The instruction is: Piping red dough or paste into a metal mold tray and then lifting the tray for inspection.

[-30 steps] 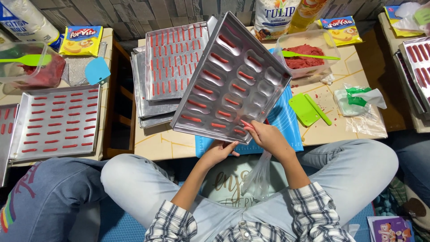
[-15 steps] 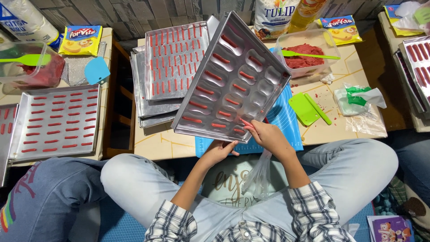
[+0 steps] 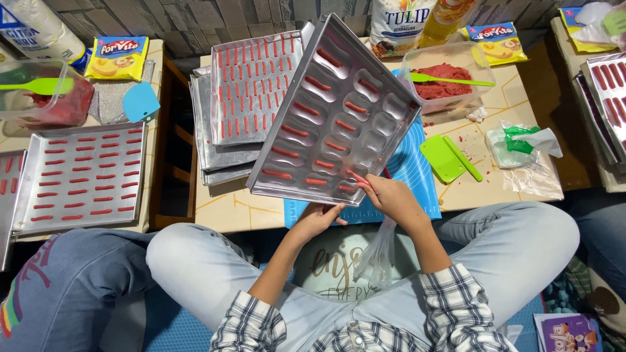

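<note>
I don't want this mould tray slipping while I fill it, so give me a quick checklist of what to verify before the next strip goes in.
1. Left hand supports the near edge of the metal mould tray: ok.
2. Right hand has a red dough strip at a near cavity: ok.
3. Tray lying flat: not ok, tilted.
4. Empty cavities left: ok, several.
5. Tub of red dough has dough: ok.

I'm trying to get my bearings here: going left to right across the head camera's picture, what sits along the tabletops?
Clear tub of red paste → flat tray of red strips → blue scraper → stacked trays → tilted mould tray → green scraper → crumpled plastic bag.
</note>
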